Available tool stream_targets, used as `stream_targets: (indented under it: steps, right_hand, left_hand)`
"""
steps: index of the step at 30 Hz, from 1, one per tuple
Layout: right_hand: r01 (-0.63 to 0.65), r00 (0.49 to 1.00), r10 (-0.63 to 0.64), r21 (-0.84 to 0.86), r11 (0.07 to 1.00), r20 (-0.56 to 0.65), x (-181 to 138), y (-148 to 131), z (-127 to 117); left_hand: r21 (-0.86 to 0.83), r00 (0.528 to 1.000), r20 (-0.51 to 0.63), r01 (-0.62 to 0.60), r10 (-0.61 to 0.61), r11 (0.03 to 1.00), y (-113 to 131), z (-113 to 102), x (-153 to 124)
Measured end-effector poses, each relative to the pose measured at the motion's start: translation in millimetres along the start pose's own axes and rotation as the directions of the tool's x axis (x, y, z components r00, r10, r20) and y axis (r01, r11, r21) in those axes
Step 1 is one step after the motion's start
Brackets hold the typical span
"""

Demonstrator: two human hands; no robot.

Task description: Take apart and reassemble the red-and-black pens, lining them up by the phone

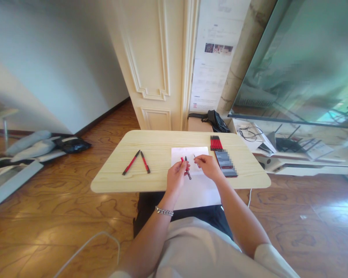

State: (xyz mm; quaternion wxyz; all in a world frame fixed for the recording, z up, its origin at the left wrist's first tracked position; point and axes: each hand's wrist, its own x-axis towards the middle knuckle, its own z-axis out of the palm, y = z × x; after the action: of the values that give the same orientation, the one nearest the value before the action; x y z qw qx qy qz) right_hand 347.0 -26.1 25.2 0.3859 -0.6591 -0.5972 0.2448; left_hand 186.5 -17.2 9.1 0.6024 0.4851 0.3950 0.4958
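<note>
My left hand (176, 174) is closed around parts of a pen: a red barrel piece (182, 159) pokes out at the top, and a black pen piece (188, 173) slants beside it. My right hand (209, 166), just to the right, pinches a thin dark stick (195, 156) that looks like a pen refill; the fingers partly hide it. Both hands are above white paper (200, 193) that hangs over the table's near edge. To the left lie two red-and-black pens, a longer-looking pen (130, 163) and a second pen (145, 162), tilted toward each other.
A row of several red-and-black pens (216, 143) lies at the table's (113, 179) back right. Closer in is a dark phone (222, 160) with a blurred screen. Beyond the table stand a box with a black bag (217, 120) and a low white cabinet (301, 170).
</note>
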Motion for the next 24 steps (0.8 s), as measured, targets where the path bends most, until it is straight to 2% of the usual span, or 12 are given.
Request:
stream_targets:
  steps: [2, 6, 10, 13, 15, 17, 18, 21, 24]
  right_hand:
    - [-0.066, 0.994, 0.047, -0.192, 0.979, -0.101, 13.5, 11.9, -8.4]
    - [-0.121, 0.993, 0.106, -0.439, 0.89, -0.059, 30.1, 28.2, -8.3]
    - [-0.125, 0.992, 0.112, -0.536, 0.835, -0.057, 33.8, 31.3, 1.5]
    - [-0.138, 0.99, 0.111, -0.515, 0.846, -0.084, 33.6, 29.9, 3.0]
    - [-0.106, 0.992, 0.07, -0.394, 0.913, -0.107, 31.1, 27.5, 2.2]
    - [-0.05, 0.994, 0.037, -0.136, 0.989, -0.1, 26.0, 22.8, 1.9]
    - [-0.025, 0.996, 0.027, 0.029, 0.999, -0.082, 22.4, 19.3, 2.1]
    - [0.003, 1.0, 0.009, 0.448, 0.894, -0.025, 9.2, 4.7, 2.9]
    - [0.019, 1.0, -0.014, 0.603, 0.798, -0.012, -2.2, -10.8, 1.8]
  left_hand:
    - [-0.014, 1.0, 0.002, 0.021, -0.021, 1.0, -0.7, -3.8, 0.3]
    - [0.02, 0.999, 0.026, 0.024, -0.025, 1.0, -2.5, -6.0, 0.6]
    - [0.081, 0.999, 0.041, 0.007, -0.01, 0.997, -3.9, -5.3, 0.5]
    - [0.152, 0.998, 0.059, -0.014, 0.005, 0.988, -3.4, -7.0, -0.7]
    - [0.214, 0.996, 0.087, -0.046, 0.028, 0.976, -1.8, -8.6, -2.8]
    - [0.271, 0.991, 0.122, -0.093, 0.061, 0.958, 0.8, -9.4, -6.0]
    - [0.295, 0.987, 0.142, -0.12, 0.081, 0.948, 2.4, -9.3, -7.9]
    - [0.358, 0.972, 0.19, -0.199, 0.138, 0.912, 7.7, -7.4, -13.8]
    - [0.414, 0.963, 0.217, -0.24, 0.161, 0.878, 12.1, -5.1, -18.0]
